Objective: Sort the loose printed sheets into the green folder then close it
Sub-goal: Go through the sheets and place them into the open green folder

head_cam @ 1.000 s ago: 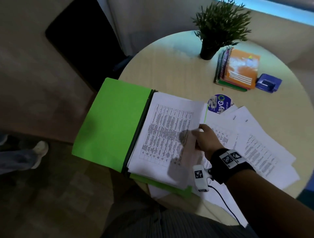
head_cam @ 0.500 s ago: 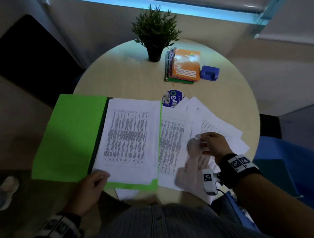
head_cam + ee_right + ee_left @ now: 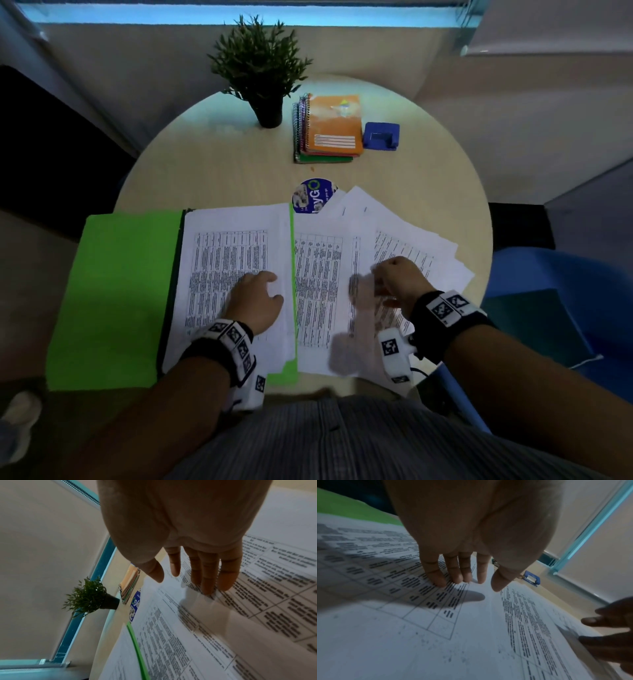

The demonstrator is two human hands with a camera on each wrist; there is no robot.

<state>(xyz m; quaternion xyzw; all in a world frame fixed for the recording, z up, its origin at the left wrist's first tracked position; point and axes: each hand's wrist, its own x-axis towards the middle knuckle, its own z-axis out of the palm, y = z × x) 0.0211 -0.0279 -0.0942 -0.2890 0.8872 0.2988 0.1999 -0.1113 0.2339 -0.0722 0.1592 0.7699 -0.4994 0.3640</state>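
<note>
- Two piles of paper here: the filed sheets (image 3: 236,260) sit on the right half of the open green folder (image 3: 116,298), which lies at the table's near-left edge with its left cover hanging past the rim.
- Loose printed sheets (image 3: 404,240) are fanned out just beside it, toward the near-right edge of the round table (image 3: 212,171).
- Left hand (image 3: 255,303) lies flat on the filed stack, fingers (image 3: 453,572) straight, holding nothing.
- Right hand (image 3: 399,281) is on the loose pile, fingers (image 3: 208,574) stretched out with the tips pressing a lifted, blurry sheet corner; can't tell if the thumb is pinching it.
- Round blue sticker (image 3: 313,195) peeks out behind the sheets.
- Far edge: potted plant (image 3: 260,68), spiral notebooks (image 3: 330,126), blue hole punch (image 3: 381,136).
</note>
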